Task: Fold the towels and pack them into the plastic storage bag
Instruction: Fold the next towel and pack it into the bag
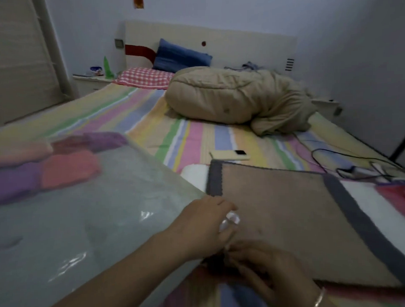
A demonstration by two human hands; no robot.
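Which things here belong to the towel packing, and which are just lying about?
Job: brown towel with grey border, left hand, right hand, clear plastic storage bag, folded pink and purple towels.
Lying about: beige rolled quilt, cream phone, black cables.

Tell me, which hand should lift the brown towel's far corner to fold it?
Probably the left hand: it already rests on the brown towel nearer that corner. The right hand sits lower, at the near edge.

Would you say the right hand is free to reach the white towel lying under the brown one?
Probably not at once: the right hand grips the near corner of the brown towel, which covers most of the white towel.
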